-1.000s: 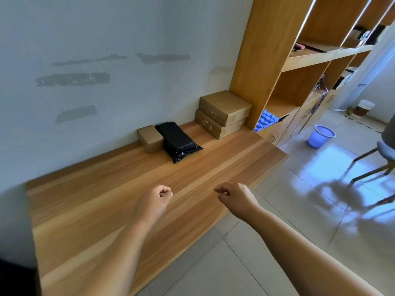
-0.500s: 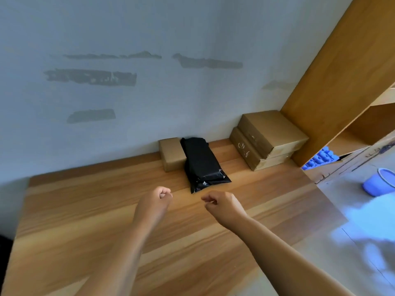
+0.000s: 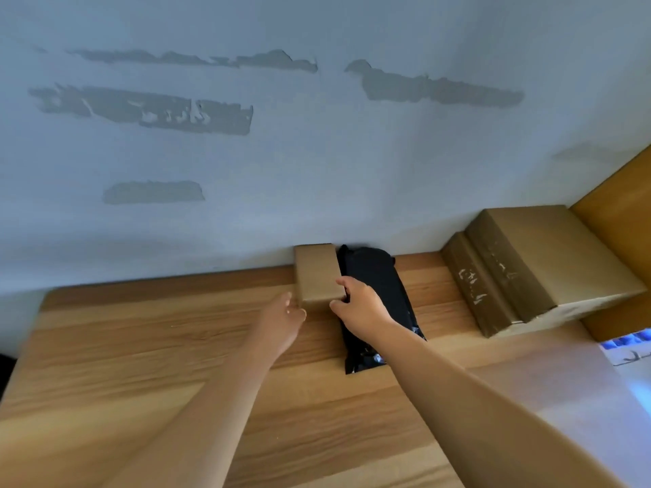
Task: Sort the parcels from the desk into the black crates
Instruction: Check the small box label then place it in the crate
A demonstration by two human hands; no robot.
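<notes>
Though scrawled, box stack (image 3: 549,262) writing illegible

Counter (image 3: 141,364): light wood, streaky brown grain. Small cardboard box (image 3: 315,272): plain tan. Poly mailer (image 3: 378,297) at its 3 o'clock: glossy black. Stacked cardboard boxes (image 3: 535,265), 3 o'clock again: tan, white scuffs on the side faces. Wall (image 3: 317,170): pale blue-grey, darker grey patches where paint peeled. Shelf unit (image 3: 627,206): orange-brown wood.
</notes>
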